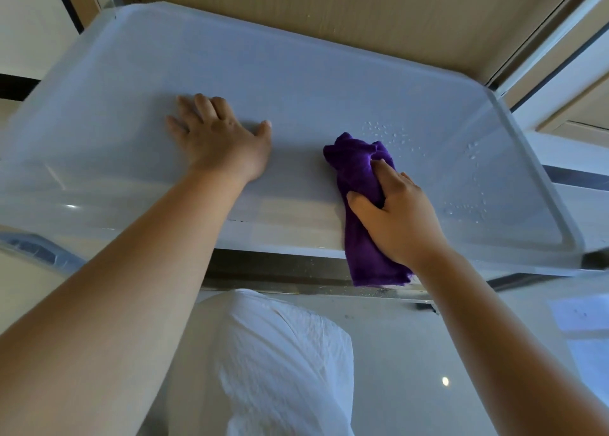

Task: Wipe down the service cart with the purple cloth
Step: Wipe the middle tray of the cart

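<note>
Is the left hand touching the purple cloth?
Apart. The head view shows the left hand flat on the cart top, with bare surface between it and the purple cloth.

A deep purple cloth (pixel 362 205) is seen against the pale grey-white cart top (pixel 296 83). A wrinkled white garment (pixel 280 363) and beige wood-grain panelling (pixel 362 17) are shown.

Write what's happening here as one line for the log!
step: wiping cart top | left hand: flat on cart | right hand: grips cloth on near edge | droplets: right of cloth, not yet wiped
</note>
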